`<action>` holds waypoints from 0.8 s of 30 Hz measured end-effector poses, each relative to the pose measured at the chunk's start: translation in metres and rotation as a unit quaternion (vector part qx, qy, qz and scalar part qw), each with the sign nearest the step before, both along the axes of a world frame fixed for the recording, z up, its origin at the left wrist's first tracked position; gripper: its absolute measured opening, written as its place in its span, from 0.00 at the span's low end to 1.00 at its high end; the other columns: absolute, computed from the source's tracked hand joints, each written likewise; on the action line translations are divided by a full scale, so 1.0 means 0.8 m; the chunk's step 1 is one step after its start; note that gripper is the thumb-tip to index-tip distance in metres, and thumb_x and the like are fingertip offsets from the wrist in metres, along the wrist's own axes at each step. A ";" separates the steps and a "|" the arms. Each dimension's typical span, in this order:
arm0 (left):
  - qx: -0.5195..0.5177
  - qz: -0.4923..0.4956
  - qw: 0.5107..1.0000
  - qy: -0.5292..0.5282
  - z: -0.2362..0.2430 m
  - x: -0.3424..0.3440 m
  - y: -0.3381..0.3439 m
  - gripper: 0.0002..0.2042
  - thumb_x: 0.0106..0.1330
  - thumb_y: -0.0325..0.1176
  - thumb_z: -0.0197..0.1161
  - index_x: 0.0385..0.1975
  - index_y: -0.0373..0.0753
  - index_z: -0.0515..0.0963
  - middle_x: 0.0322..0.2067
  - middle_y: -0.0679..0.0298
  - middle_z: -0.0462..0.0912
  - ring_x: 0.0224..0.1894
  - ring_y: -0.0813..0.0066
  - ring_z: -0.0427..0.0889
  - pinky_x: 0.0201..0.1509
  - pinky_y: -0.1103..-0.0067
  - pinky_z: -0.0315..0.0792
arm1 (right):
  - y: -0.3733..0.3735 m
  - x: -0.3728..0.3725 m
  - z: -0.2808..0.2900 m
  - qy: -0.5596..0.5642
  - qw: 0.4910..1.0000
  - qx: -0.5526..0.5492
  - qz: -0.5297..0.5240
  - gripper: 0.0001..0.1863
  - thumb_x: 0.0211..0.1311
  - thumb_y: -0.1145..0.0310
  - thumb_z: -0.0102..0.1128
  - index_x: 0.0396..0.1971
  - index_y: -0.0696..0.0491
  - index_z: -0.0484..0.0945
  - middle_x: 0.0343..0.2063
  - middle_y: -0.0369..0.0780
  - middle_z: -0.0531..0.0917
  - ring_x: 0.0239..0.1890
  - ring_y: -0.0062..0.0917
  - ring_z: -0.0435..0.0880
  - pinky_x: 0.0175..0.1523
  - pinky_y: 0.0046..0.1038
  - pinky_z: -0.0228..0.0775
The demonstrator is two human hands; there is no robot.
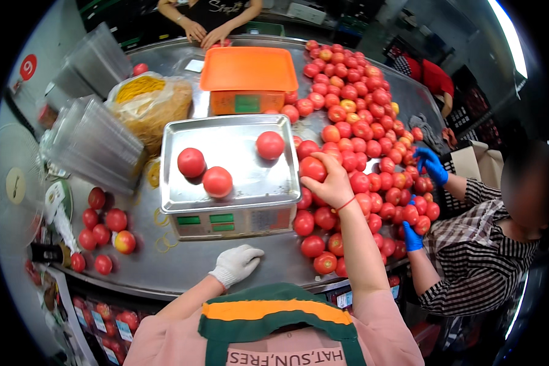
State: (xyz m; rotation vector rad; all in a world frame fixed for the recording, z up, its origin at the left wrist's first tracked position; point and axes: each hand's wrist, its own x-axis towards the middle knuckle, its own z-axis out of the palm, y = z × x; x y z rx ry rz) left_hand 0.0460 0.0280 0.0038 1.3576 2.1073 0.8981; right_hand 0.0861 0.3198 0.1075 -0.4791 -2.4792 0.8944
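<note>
My right hand (333,183), bare with a red band at the wrist, grips a tomato (312,169) just off the right edge of the scale's steel tray (244,137). Two tomatoes sit close together on that tray, and a third tomato (270,145) lies apart toward its far right corner. My left hand (238,265), in a white knitted glove, rests on the metal table (195,262) in front of the scale (233,224). It holds nothing, and its fingers are loosely extended. A large heap of tomatoes (360,128) spreads along the right side.
Behind the steel scale stands an orange scale (248,70). Stacked clear plastic containers (94,146) and a bag of yellow rubber bands (149,100) stand at left, near several loose tomatoes (102,234). A co-worker's blue-gloved hand (431,166) is at the heap; another person's hands (204,32) are at the far edge.
</note>
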 end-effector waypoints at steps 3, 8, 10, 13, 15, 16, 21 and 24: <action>-0.029 -0.018 0.999 0.001 0.005 -0.005 -0.007 0.08 0.59 0.35 0.56 0.37 0.48 0.79 0.34 0.62 0.79 0.38 0.60 0.78 0.40 0.70 0.72 | -0.049 -0.036 -0.001 0.056 0.988 0.108 0.092 0.28 0.39 0.70 0.68 0.46 0.56 0.72 0.44 0.46 0.75 0.50 0.41 0.73 0.54 0.35 0.66; 0.019 -0.033 0.998 -0.041 0.005 -0.017 -0.031 0.09 0.59 0.35 0.57 0.37 0.45 0.79 0.37 0.61 0.80 0.39 0.61 0.79 0.44 0.72 0.73 | -0.094 -0.062 -0.031 0.020 0.964 0.241 0.112 0.31 0.41 0.72 0.66 0.51 0.54 0.69 0.53 0.46 0.70 0.57 0.43 0.67 0.59 0.37 0.62; 0.073 -0.023 0.989 -0.123 0.027 -0.038 -0.043 0.08 0.57 0.31 0.60 0.36 0.41 0.80 0.39 0.59 0.81 0.40 0.63 0.80 0.47 0.75 0.73 | -0.101 -0.048 -0.020 0.051 0.977 0.171 0.113 0.28 0.45 0.71 0.65 0.50 0.55 0.70 0.52 0.48 0.70 0.56 0.43 0.68 0.59 0.38 0.62; 0.259 0.120 0.957 -0.047 0.079 -0.098 -0.045 0.09 0.54 0.24 0.61 0.36 0.36 0.78 0.32 0.57 0.80 0.36 0.61 0.80 0.43 0.73 0.73 | -0.089 -0.007 -0.022 0.119 0.988 0.103 -0.003 0.19 0.51 0.71 0.61 0.45 0.59 0.74 0.46 0.50 0.75 0.51 0.42 0.73 0.55 0.34 0.66; 0.278 0.207 0.927 0.142 0.107 -0.144 -0.033 0.16 0.53 0.24 0.61 0.43 0.38 0.75 0.37 0.54 0.79 0.40 0.61 0.79 0.45 0.73 0.73 | -0.083 0.022 -0.030 0.136 0.988 0.032 -0.072 0.13 0.54 0.74 0.58 0.41 0.60 0.75 0.40 0.48 0.77 0.44 0.38 0.77 0.49 0.32 0.69; 0.281 0.234 0.903 0.225 0.113 -0.171 -0.028 0.19 0.53 0.25 0.62 0.47 0.38 0.73 0.41 0.53 0.77 0.42 0.60 0.78 0.48 0.72 0.72 | -0.086 0.032 -0.038 0.130 0.986 -0.020 -0.097 0.12 0.55 0.74 0.57 0.39 0.60 0.76 0.38 0.48 0.78 0.42 0.37 0.78 0.47 0.31 0.70; 0.058 0.218 0.963 0.148 0.112 -0.241 -0.009 0.32 0.47 0.36 0.67 0.55 0.39 0.67 0.50 0.50 0.71 0.52 0.54 0.71 0.59 0.69 0.64 | -0.117 0.065 -0.045 0.091 0.992 -0.072 -0.040 0.09 0.55 0.75 0.57 0.37 0.59 0.77 0.34 0.43 0.79 0.36 0.28 0.80 0.38 0.24 0.72; 0.091 0.261 0.954 0.119 0.109 -0.245 -0.003 0.34 0.45 0.38 0.68 0.56 0.37 0.65 0.49 0.49 0.71 0.52 0.53 0.72 0.58 0.69 0.65 | -0.139 0.084 -0.054 0.070 0.979 -0.184 -0.046 0.09 0.58 0.74 0.55 0.39 0.59 0.77 0.35 0.40 0.80 0.36 0.21 0.79 0.39 0.21 0.72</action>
